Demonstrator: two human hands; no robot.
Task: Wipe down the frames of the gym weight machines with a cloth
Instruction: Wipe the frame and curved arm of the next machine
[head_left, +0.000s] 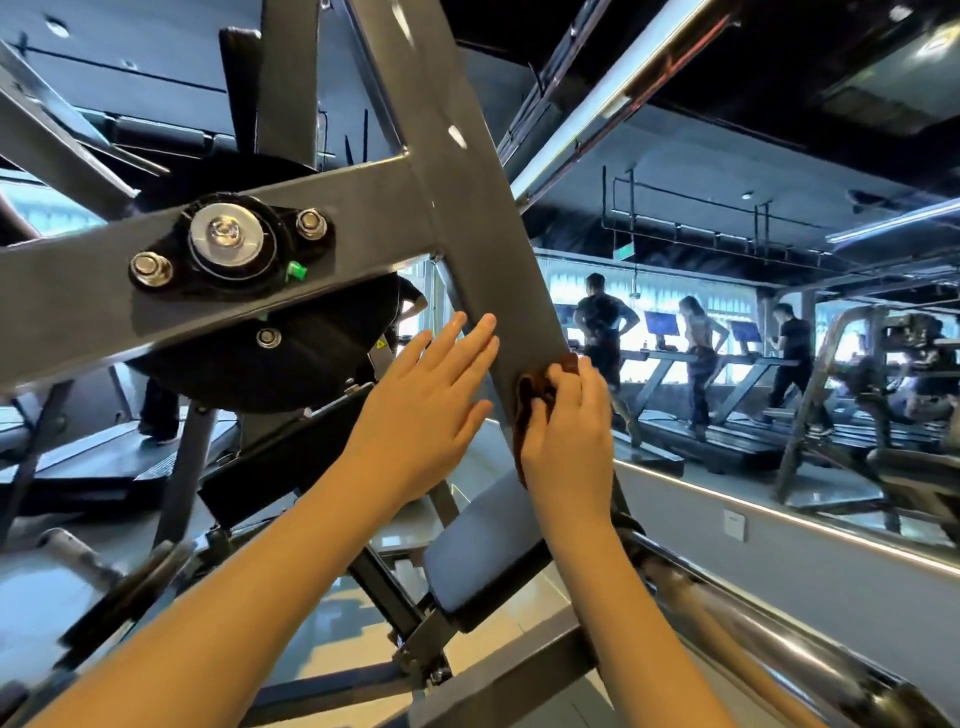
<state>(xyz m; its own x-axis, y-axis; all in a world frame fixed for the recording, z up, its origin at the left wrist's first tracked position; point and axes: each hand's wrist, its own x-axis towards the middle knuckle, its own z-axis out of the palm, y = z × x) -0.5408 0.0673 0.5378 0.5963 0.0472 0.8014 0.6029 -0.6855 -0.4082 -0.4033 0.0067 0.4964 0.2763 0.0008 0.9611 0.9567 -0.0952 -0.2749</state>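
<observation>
Behind the machine is a gym hall, with people walking on treadmills. My right hand has its fingers curled around a brown cloth and presses it on the lower part of the slanted grey beam of the frame. My left hand is flat with straight fingers. Its fingertips touch the same beam just above and to the left of the cloth, and it holds nothing.

On the metal I cannot see any mark that separates a wiped part from an unwiped one, so I cannot say how much of this beam is done. I judge that I am in the middle of the wiping. The cross beam with the bolted bearing, the bars near the seat pad, the chrome bar and any other machines probably wait for the cloth.
</observation>
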